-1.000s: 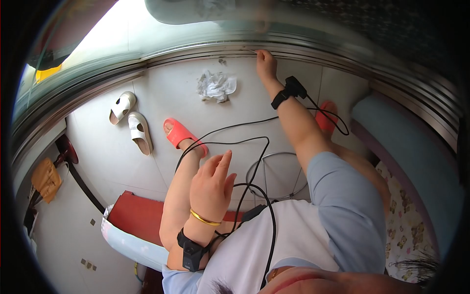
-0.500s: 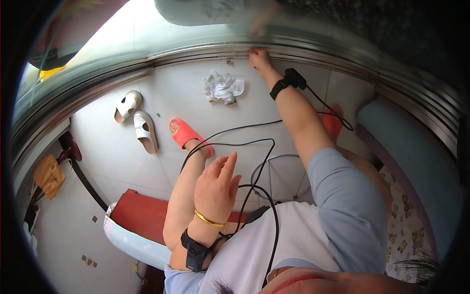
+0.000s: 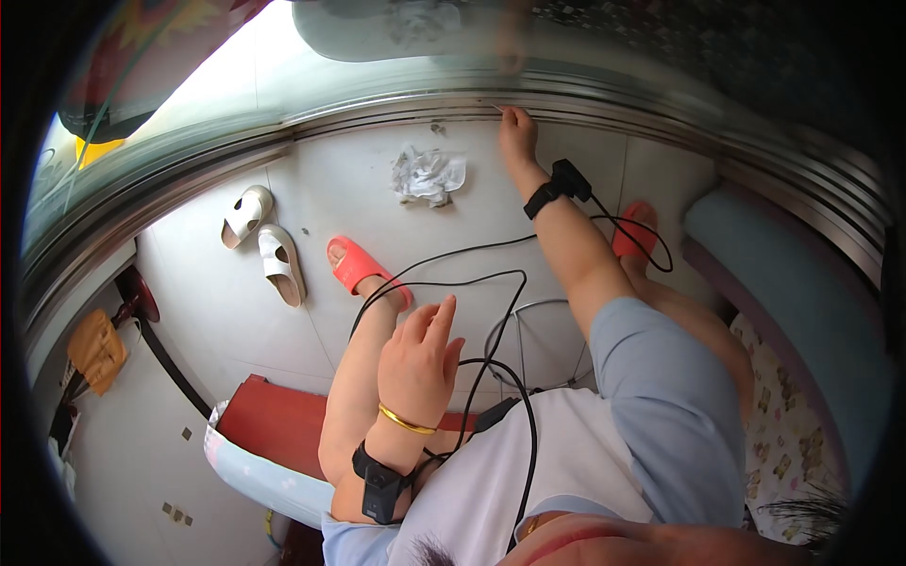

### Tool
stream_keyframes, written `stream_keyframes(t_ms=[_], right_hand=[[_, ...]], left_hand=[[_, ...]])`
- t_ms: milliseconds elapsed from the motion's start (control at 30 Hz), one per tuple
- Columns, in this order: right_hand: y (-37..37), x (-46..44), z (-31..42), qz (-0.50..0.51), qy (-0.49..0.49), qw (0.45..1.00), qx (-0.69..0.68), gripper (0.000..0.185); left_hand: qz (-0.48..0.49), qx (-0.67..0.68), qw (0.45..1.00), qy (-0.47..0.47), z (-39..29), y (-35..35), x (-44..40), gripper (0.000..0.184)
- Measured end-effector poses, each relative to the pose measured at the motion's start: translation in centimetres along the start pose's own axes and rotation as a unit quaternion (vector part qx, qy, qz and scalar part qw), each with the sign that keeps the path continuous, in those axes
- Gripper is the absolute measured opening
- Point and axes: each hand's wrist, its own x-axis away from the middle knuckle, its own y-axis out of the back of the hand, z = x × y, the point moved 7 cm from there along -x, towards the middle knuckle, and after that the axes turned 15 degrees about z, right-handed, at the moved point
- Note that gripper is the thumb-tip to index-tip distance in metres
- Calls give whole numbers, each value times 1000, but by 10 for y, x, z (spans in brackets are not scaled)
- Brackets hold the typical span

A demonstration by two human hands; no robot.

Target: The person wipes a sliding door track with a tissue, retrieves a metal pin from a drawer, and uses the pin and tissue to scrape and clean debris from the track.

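At the metal sliding-door track (image 3: 396, 109), my right hand (image 3: 517, 137) is closed in a pinch. A thin, pale tip shows at its fingertips, too small to name. Just left of that hand, a crumpled white tissue (image 3: 427, 174) with dirty edges lies on the floor, apart from it. A small grey clump of dirt (image 3: 438, 128) sits between tissue and track. My left hand (image 3: 415, 363) hovers over my lap, holding nothing, its fingers stretched out and the thumb apart.
Black cables (image 3: 481, 277) loop between my wrists. White sandals (image 3: 280, 264) stand on the tiles at left; I wear red slippers (image 3: 356, 264). A round metal stool frame (image 3: 538, 311) is beneath my arms. A blue padded edge (image 3: 764, 269) lies at right, and a glass door (image 3: 377, 80) stands ahead.
My right hand has drawn back slightly from the track and shifted right, and a thin pale tip now shows at its fingers. The left hand has stayed nearly still.
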Motion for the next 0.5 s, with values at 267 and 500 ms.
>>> stream_keyframes(t_ms=[267, 500], right_hand=[[-43, 6, 0, 147, 29, 988, 23, 18], [-9, 12, -2, -23, 60, 992, 112, 18]], left_hand=[[2, -2, 1000, 3, -2, -5, 2, 49], [9, 5, 1000, 18, 4, -3, 10, 48]])
